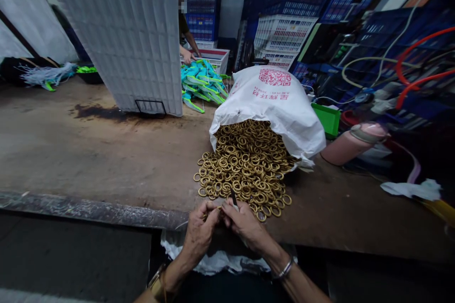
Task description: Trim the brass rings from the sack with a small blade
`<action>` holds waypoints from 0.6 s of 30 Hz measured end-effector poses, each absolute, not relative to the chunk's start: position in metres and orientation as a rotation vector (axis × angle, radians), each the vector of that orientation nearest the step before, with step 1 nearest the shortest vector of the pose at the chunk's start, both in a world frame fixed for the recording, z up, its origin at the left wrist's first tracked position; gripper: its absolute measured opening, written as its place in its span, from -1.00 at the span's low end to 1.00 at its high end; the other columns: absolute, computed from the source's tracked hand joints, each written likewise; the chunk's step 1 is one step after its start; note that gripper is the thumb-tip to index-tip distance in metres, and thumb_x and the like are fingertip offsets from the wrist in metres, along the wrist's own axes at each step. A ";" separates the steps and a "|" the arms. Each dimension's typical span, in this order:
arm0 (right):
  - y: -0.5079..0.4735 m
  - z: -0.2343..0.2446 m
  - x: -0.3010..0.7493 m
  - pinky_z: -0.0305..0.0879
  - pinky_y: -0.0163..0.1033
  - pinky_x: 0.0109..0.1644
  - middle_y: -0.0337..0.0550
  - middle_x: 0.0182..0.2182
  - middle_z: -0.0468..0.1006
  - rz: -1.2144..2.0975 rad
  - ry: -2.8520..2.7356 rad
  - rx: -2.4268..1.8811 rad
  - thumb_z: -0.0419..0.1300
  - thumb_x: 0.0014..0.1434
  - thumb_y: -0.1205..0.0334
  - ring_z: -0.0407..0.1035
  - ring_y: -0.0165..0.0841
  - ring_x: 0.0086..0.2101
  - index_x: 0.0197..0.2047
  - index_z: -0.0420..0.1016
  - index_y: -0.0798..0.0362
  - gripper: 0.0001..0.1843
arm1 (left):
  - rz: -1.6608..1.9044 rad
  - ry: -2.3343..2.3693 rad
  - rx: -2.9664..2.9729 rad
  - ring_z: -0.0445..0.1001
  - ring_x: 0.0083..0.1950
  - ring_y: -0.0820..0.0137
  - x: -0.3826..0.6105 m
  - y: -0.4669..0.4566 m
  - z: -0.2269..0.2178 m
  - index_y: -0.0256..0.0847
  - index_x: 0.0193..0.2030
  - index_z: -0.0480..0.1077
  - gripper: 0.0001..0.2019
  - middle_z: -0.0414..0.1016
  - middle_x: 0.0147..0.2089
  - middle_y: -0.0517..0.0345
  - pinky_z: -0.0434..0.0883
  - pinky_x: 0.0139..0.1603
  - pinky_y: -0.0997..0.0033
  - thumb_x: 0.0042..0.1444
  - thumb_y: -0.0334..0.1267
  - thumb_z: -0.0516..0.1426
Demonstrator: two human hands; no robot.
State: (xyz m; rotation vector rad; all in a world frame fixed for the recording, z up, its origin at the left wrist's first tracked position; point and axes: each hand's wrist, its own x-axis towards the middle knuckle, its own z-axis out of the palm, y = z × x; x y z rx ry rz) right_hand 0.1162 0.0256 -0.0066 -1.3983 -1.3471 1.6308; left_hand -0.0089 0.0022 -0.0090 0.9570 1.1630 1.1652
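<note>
At the table's front edge my left hand [199,228] is closed in a pinch on a gold-coloured ring, mostly hidden by the fingertips. My right hand [247,225] meets it there, fingertips close to the same ring. Through the right fist runs a small knife [233,195], its dark narrow blade pointing up and away from me. Just beyond both hands spreads a heap of gold-coloured rings [245,165], spilling from the mouth of a white woven sack [273,99] with red print. White cloth or plastic [227,262] hangs below the table edge under my wrists.
A tall translucent corrugated panel [128,38] stands on the wooden table [106,161]. Behind it a co-worker's hand [186,55] touches a blue-green pile [202,80]. A pink bottle [351,142] and a green tray [326,120] stand right of the sack. Stacked crates [284,33] rise behind.
</note>
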 end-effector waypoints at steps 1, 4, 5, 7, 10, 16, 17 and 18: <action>0.026 -0.007 0.116 -0.10 -0.43 -0.61 -0.39 -0.71 0.18 1.606 -1.356 -1.418 0.01 0.05 0.01 -0.03 -0.58 -0.68 -0.58 0.16 0.06 -0.67 | 1.159 1.174 0.952 0.25 -0.60 0.54 -0.009 0.002 -0.010 -0.24 -0.53 0.30 -0.79 0.36 -0.62 0.25 0.19 -0.57 0.59 -0.03 -0.15 0.13; 0.027 -0.007 0.118 -0.08 -0.43 -0.60 -0.39 -0.71 0.18 1.539 -1.373 -1.454 0.03 0.03 0.07 -0.01 -0.57 -0.66 -0.59 0.18 0.07 -0.71 | 1.117 1.210 0.918 0.13 -0.67 0.61 -0.008 0.000 -0.010 -0.24 -0.51 0.27 -0.78 0.28 -0.64 0.31 0.11 -0.64 0.62 -0.03 -0.13 0.12; 0.027 -0.007 0.119 -0.08 -0.42 -0.59 -0.39 -0.71 0.17 1.534 -1.369 -1.456 0.03 0.03 0.08 -0.01 -0.57 -0.66 -0.58 0.17 0.07 -0.72 | 1.088 1.212 0.899 0.09 -0.68 0.63 -0.008 0.000 -0.010 -0.24 -0.50 0.26 -0.77 0.25 -0.64 0.33 0.07 -0.67 0.63 -0.03 -0.12 0.12; 0.028 -0.007 0.119 -0.07 -0.42 -0.59 -0.40 -0.70 0.17 1.538 -1.360 -1.463 0.03 0.03 0.09 -0.01 -0.56 -0.65 -0.58 0.17 0.06 -0.74 | 1.016 1.184 0.850 0.04 -0.71 0.64 -0.009 -0.001 -0.009 -0.23 -0.47 0.24 -0.75 0.20 -0.66 0.36 0.02 -0.71 0.63 -0.03 -0.07 0.11; 0.028 -0.004 0.118 -0.06 -0.40 -0.57 -0.41 -0.71 0.14 1.522 -1.375 -1.474 0.04 0.00 0.12 -0.02 -0.55 -0.64 -0.59 0.16 0.06 -0.75 | 0.935 1.106 0.782 0.01 -0.74 0.65 -0.013 -0.001 -0.008 -0.22 -0.49 0.21 -0.71 0.12 -0.70 0.40 -0.01 -0.73 0.64 -0.02 -0.02 0.09; 0.032 0.004 0.114 -0.11 -0.40 -0.56 -0.43 -0.72 0.07 1.491 -1.416 -1.477 0.02 -0.02 0.19 -0.07 -0.55 -0.64 -0.61 0.16 0.06 -0.80 | 0.878 0.985 0.561 0.00 -0.71 0.69 -0.022 0.006 -0.001 -0.26 -0.45 0.24 -0.71 0.19 -0.62 0.36 -0.11 -0.71 0.65 -0.11 -0.07 0.18; 0.032 0.004 0.113 -0.12 -0.39 -0.57 -0.43 -0.72 0.06 1.502 -1.425 -1.475 0.01 -0.01 0.19 -0.08 -0.55 -0.64 -0.61 0.15 0.06 -0.79 | 0.875 0.972 0.541 0.00 -0.70 0.69 -0.023 0.006 0.000 -0.27 -0.44 0.26 -0.72 0.20 -0.61 0.35 -0.11 -0.71 0.65 -0.12 -0.09 0.19; 0.033 0.004 0.113 -0.13 -0.39 -0.57 -0.43 -0.72 0.06 1.512 -1.431 -1.477 0.00 0.00 0.18 -0.09 -0.55 -0.65 -0.61 0.15 0.06 -0.79 | 0.872 0.963 0.529 0.00 -0.69 0.69 -0.023 0.007 0.001 -0.28 -0.44 0.27 -0.73 0.19 -0.60 0.34 -0.10 -0.70 0.65 -0.11 -0.10 0.18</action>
